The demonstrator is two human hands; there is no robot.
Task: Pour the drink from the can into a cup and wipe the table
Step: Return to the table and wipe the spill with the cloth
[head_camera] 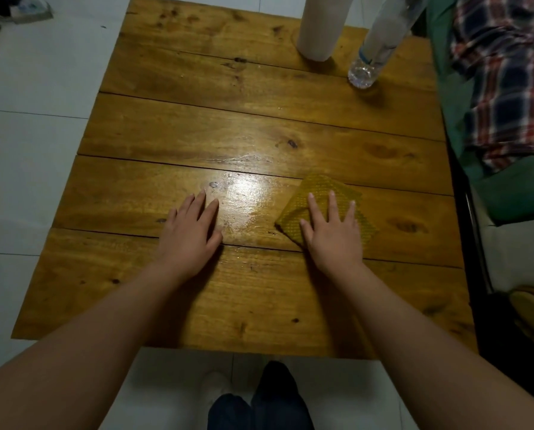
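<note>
A folded yellow cloth (321,189) lies on the wooden table (259,125), right of its middle. My right hand (332,234) lies flat on the cloth with its fingers straight and spread. My left hand (189,231) rests flat on the bare wood to the left, fingers straight. Between the two hands a wet, shiny patch (247,197) glints on the planks. I see no can and no cup in this view.
A tall pale cylinder (320,26) and a clear plastic bottle (374,48) stand at the table's far right. Plaid and green fabric (501,72) lies on furniture along the right edge. White floor tiles (32,150) lie to the left, and my feet show under the near edge.
</note>
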